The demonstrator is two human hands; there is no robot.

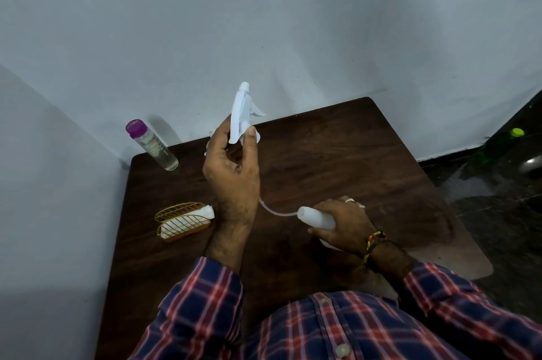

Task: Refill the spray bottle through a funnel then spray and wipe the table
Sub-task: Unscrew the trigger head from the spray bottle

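Observation:
My left hand point(233, 180) holds the white trigger spray head point(242, 112) up over the far part of the dark wooden table point(337, 154). Its thin dip tube point(274, 211) curves down toward the open neck of the white spray bottle point(316, 216). My right hand point(344, 223) grips that bottle, tilted with its neck pointing left. A clear refill bottle with a purple cap point(152, 144) stands at the table's far left corner. Something white shows behind my left hand near the spray head; I cannot tell whether it is the funnel.
A gold wire holder with white cloths or napkins point(183, 222) sits on the left of the table. White walls close in behind and to the left. Dark floor lies to the right, with a green-capped object point(516, 132) on it.

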